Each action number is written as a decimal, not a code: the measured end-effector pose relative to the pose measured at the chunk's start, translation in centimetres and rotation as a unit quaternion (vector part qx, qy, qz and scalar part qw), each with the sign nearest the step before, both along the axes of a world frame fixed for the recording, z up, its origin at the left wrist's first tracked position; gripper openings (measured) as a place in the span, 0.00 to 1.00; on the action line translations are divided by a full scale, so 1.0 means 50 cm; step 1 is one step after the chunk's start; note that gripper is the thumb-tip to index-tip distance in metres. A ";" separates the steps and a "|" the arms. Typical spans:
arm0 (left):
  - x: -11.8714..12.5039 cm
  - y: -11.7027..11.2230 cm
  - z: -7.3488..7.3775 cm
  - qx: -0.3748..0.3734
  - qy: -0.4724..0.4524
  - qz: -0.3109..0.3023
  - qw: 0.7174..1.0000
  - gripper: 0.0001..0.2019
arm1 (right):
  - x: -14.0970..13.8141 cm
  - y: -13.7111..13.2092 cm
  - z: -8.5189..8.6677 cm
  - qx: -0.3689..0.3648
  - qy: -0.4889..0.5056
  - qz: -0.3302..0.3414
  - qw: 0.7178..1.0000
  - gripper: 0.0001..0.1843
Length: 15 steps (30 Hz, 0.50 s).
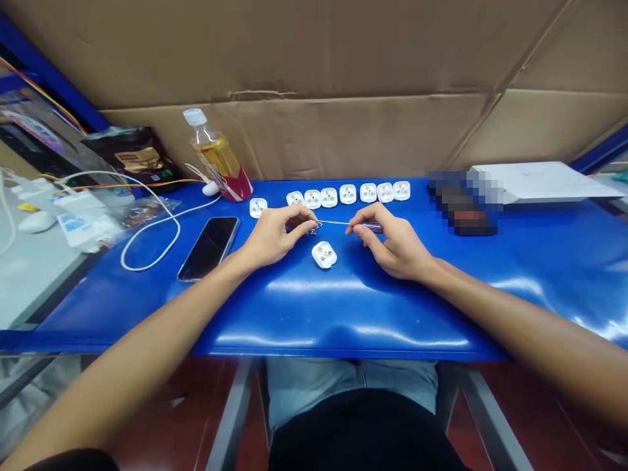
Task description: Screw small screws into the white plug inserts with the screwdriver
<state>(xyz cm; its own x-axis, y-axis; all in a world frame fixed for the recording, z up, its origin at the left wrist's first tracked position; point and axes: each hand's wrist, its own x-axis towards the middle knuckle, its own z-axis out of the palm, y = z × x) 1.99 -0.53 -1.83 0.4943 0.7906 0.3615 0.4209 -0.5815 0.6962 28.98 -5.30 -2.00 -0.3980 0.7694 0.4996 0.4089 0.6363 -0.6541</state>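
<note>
My right hand is closed around the purple handle of a screwdriver, whose thin metal shaft points left. At the shaft's tip, my left hand pinches a small metal part, too small to make out exactly. Just below and between the hands lies a white plug housing with metal pieces inside it. Behind the hands stands a row of several similar white housings, with one more housing apart at the left, near my left wrist.
Left of my arm lies a black phone beside a looped white cable. A drink bottle stands at the back left by a dark bag. A white box sits at the back right. Cardboard walls the table's far edge.
</note>
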 end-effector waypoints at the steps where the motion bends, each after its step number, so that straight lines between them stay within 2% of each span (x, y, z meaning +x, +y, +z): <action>1: 0.002 -0.001 -0.001 -0.027 -0.031 0.002 0.999 0.14 | 0.000 -0.001 0.001 0.003 0.003 -0.001 1.000 0.04; 4: 0.009 -0.004 0.000 -0.100 -0.122 0.007 0.987 0.18 | 0.000 -0.003 0.004 0.012 0.011 -0.003 1.000 0.04; 7: 0.015 -0.005 0.006 -0.138 -0.170 0.021 0.975 0.21 | 0.000 -0.005 0.008 0.021 0.016 0.000 1.000 0.04; 15: 0.012 -0.005 0.018 -0.148 -0.183 0.023 0.972 0.19 | 0.011 -0.010 0.011 0.056 -0.004 0.008 0.998 0.04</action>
